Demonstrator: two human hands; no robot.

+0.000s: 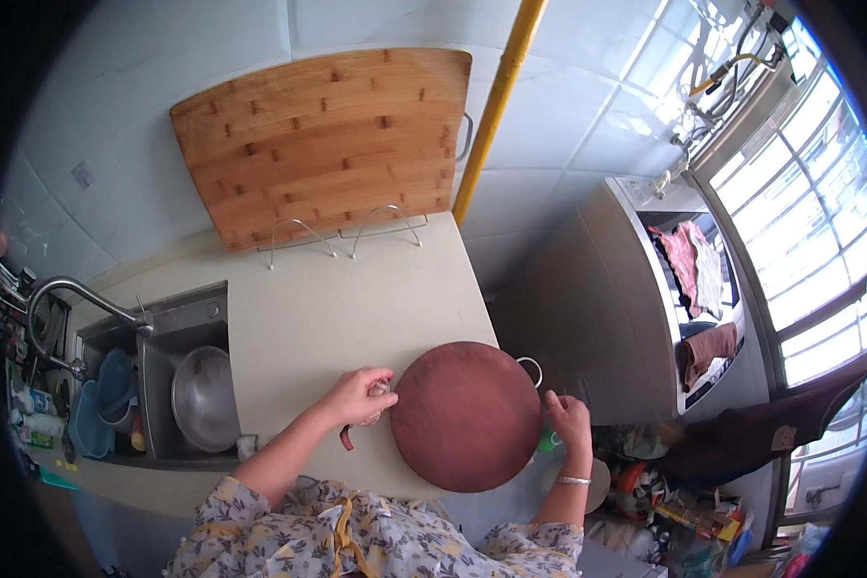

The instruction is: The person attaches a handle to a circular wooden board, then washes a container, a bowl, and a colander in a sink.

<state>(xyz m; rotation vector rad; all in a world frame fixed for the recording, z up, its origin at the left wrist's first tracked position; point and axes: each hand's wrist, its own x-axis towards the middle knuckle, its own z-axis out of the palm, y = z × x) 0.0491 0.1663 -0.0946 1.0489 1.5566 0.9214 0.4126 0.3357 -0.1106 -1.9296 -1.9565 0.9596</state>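
A round reddish-brown board (466, 416) with a metal ring handle (532, 367) lies at the front right edge of the countertop. My left hand (358, 396), just left of the board, is closed with its fingers pinched around a small pale thing (380, 389), whose kind I cannot make out. Below that hand shows a short, curved dark-red piece (347, 438); whether the hand holds it is unclear. Beyond the board's right edge is my right hand (570, 421), fingers curled closed; what they hold, if anything, is hidden. A bright green thing (548, 441) shows beside it, partly covered.
A large wooden cutting board (328, 144) leans on the wall in a wire rack (356, 234). At left, a steel bowl (205, 398) sits in the sink (188, 462) under a curved faucet (87, 285). At right stands a washing machine-like cabinet (588, 289) with cloths (694, 270) on top.
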